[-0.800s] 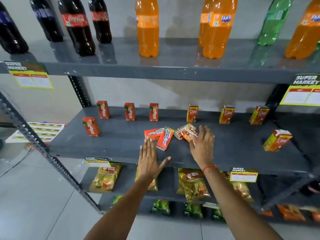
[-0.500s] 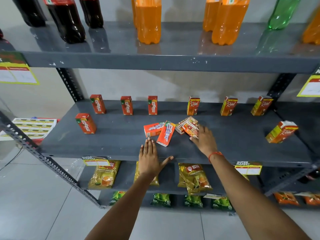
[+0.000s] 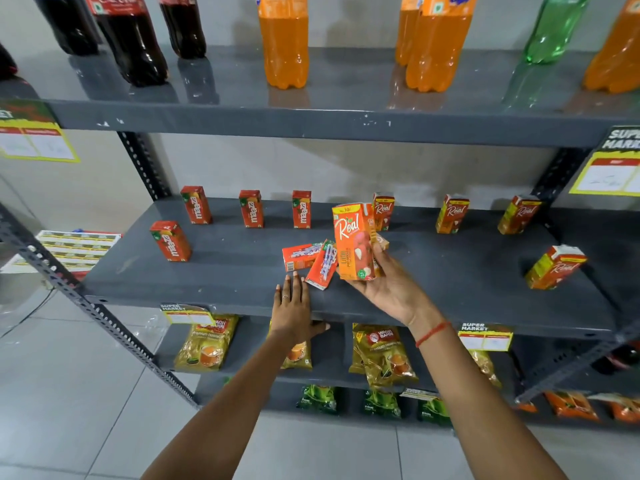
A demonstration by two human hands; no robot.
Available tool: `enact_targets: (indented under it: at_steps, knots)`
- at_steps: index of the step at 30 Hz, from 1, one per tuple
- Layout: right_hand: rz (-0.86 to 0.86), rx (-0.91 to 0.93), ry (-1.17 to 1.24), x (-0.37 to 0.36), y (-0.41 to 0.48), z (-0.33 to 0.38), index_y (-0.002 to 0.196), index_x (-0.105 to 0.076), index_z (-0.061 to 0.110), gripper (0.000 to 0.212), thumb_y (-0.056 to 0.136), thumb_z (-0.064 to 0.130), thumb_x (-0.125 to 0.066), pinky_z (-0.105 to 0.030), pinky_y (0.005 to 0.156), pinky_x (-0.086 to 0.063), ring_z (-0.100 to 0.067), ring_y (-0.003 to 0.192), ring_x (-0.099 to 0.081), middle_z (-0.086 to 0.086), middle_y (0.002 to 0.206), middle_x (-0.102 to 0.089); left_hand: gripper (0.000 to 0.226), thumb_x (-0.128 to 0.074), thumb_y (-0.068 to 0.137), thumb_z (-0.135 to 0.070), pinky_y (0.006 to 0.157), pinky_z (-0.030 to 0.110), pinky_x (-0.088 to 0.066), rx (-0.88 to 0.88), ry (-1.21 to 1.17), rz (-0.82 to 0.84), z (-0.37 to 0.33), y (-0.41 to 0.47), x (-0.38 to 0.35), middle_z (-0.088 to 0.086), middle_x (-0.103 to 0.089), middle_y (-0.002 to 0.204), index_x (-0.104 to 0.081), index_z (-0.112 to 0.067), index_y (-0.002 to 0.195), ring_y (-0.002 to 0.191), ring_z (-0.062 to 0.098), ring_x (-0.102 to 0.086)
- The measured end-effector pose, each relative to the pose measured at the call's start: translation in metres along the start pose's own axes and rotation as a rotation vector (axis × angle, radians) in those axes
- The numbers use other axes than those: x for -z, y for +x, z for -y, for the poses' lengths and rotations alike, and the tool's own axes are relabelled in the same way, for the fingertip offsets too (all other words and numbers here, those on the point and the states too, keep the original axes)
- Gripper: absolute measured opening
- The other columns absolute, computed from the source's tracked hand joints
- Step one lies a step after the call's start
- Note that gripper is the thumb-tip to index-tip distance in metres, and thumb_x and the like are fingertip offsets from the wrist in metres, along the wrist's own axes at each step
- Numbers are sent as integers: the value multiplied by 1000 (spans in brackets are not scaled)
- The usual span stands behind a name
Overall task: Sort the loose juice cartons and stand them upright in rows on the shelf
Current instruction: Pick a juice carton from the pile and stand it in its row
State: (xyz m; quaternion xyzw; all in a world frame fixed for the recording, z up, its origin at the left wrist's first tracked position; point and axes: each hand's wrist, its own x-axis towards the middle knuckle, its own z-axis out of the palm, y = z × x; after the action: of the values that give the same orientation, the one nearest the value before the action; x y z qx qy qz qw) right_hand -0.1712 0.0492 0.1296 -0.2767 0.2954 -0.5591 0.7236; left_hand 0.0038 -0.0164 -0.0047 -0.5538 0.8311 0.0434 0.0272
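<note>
My right hand (image 3: 391,289) holds an orange Real carton (image 3: 353,242) upright above the grey middle shelf (image 3: 225,271). My left hand (image 3: 294,311) lies flat and open on the shelf's front edge. Just beyond its fingertips two red cartons (image 3: 313,259) lie flat in a loose pile; another lying carton (image 3: 381,241) peeks out behind the held one. Three red Maaza cartons (image 3: 251,208) stand along the back left, a further one (image 3: 170,241) nearer the front. Three Real cartons (image 3: 452,213) stand along the back right, one more (image 3: 556,266) at the front right.
Cola, orange and green soda bottles (image 3: 284,43) stand on the upper shelf. Tea packets (image 3: 206,342) lie on the shelf below, green packs (image 3: 317,398) lower still. A slanted perforated steel upright (image 3: 69,289) runs at the left. Price labels (image 3: 187,315) hang from the shelf edges.
My right hand closed on a Real carton from the loose pile and lifted it upright off the shelf. The left hand stayed flat on the front edge.
</note>
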Motion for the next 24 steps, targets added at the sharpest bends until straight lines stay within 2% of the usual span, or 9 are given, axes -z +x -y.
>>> enact_targets:
  at_steps: [4, 6, 11, 15, 20, 22, 24]
  knots:
    - [174, -46, 227, -31, -22, 4, 108, -65, 9, 75, 42, 34, -89, -37, 72, -60, -27, 94, -70, -12, 103, -73, 108, -51, 79, -64, 115, 48, 0, 36, 30, 82, -6, 1, 7, 19, 13, 153, 11, -2, 142, 140, 35, 13]
    - [272, -52, 273, -42, -33, 9, 109, -66, 6, 67, 51, 34, -85, -37, 75, -60, -27, 94, -70, -13, 105, -72, 108, -53, 79, -61, 115, 49, -1, 54, 28, 102, -9, 2, 8, 19, 14, 153, 12, -2, 142, 139, 36, 14]
    - [429, -68, 298, -55, -52, 21, 120, -57, 4, 60, 72, 36, -72, -37, 83, -58, -27, 99, -67, -15, 112, -68, 106, -54, 81, -57, 114, 51, -2, 89, 46, 152, -17, 3, 12, 22, 14, 152, 12, 0, 141, 138, 39, 14]
    - [352, -34, 222, -59, -61, 28, 116, -60, 6, 61, 67, 40, -74, -33, 73, -59, -24, 91, -69, -15, 105, -70, 107, -55, 81, -57, 113, 52, -3, 121, 69, 180, -22, 6, 15, 23, 16, 151, 12, 1, 141, 138, 41, 14]
    - [191, 108, 47, -58, -62, 24, 117, -54, 13, 89, 42, 50, -84, -28, 64, -58, -19, 85, -71, -7, 95, -74, 107, -54, 81, -57, 114, 51, -5, 140, 77, 176, -23, 6, 14, 23, 15, 152, 13, 2, 140, 138, 40, 12]
    - [113, 158, -37, -52, -60, 22, 111, -57, 20, 87, 35, 49, -87, -29, 67, -59, -17, 89, -71, -2, 96, -74, 108, -56, 81, -57, 114, 51, -6, 152, 88, 183, -24, 7, 15, 23, 15, 152, 13, 2, 140, 139, 40, 12]
    - [34, 166, -150, -39, -54, 20, 108, -58, 27, 78, 39, 52, -84, -31, 79, -58, -17, 98, -68, 2, 103, -72, 109, -57, 80, -56, 114, 50, -7, 171, 100, 205, -26, 8, 16, 24, 15, 152, 12, 3, 140, 139, 40, 11]
